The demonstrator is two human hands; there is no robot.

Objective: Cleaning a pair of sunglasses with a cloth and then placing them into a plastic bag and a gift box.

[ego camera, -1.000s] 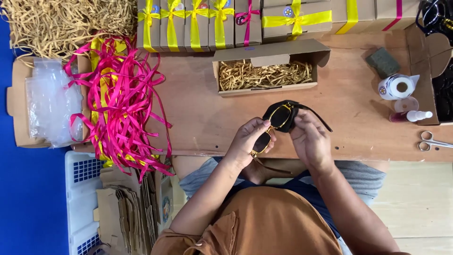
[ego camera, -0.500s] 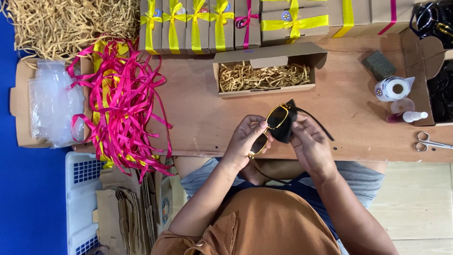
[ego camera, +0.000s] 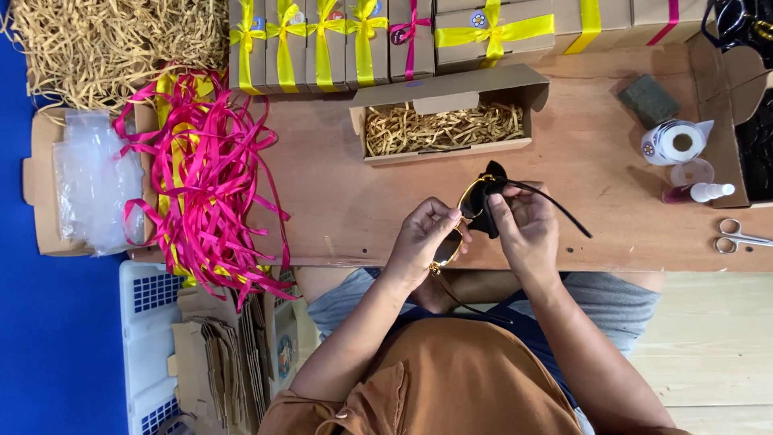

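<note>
The person held a pair of gold-rimmed sunglasses (ego camera: 460, 221) above the near edge of the worktop (ego camera: 596, 217), between both hands. The left hand (ego camera: 423, 242) had its fingers (ego camera: 439, 216) closed around the lower lens and frame. The right hand (ego camera: 527, 225) pinched a black cloth (ego camera: 487, 201) against the upper lens, fingers pressed together on it, so the glasses lay partly inside the cloth and partly under the left thumb. One black arm of the glasses (ego camera: 555, 209) stuck out to the right past the right hand, free in the air.

The likeliest trouble was a slip: the glasses were gripped by smooth lenses over the worktop's edge, and too light a hold could have let them drop toward the lap or floor. Too hard a rub could have bent the thin frame, and the loose arm could have caught on a finger or sleeve.

An open cardboard box (ego camera: 447, 121) filled with paper shreds sat just beyond the hands. A heap of pink ribbons (ego camera: 205, 177) lay to the left, scissors (ego camera: 741, 236) well apart at the right.
</note>
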